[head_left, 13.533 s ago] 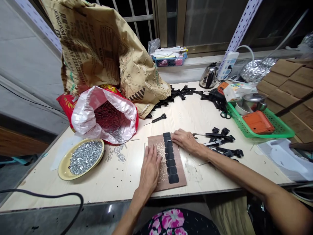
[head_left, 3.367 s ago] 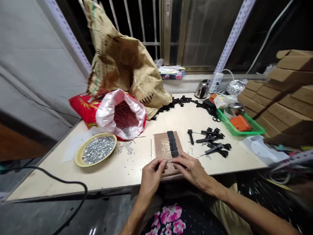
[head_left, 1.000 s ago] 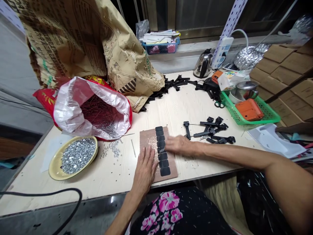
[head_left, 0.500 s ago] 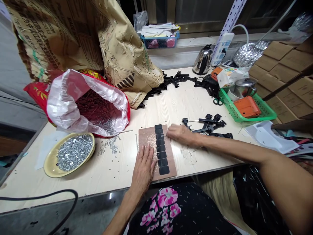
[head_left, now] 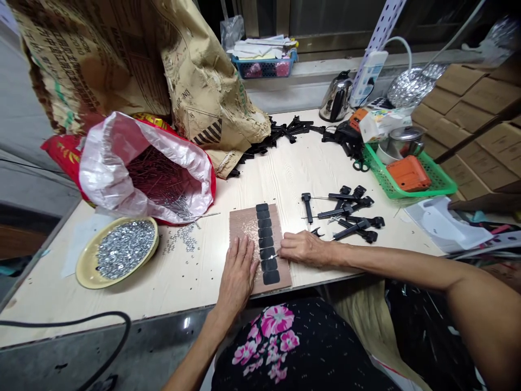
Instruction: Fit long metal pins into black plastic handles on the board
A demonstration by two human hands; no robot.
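A brown board [head_left: 244,225] lies at the table's front edge, with a column of several black plastic pieces [head_left: 265,231] down its middle and tiny silver bits scattered on its left half. My left hand [head_left: 237,271] lies flat on the board's left side, fingers stretched out. My right hand [head_left: 303,248] rests at the board's right edge, fingers pinched on a thin metal pin [head_left: 273,256] whose tip touches one of the lower black pieces.
A yellow plate [head_left: 83,274] of small silver parts sits at the left. Behind it, a red-and-white bag [head_left: 122,179] holds long pins, and a brown paper sack [head_left: 122,54] stands further back. Finished black-handled tools [head_left: 345,214] lie to the right, near a green basket [head_left: 443,187]. A black cable [head_left: 81,320] runs along the front.
My right hand has slid down the column of black pieces towards me, from an upper piece to a lower one. The left hand stays flat on the board.
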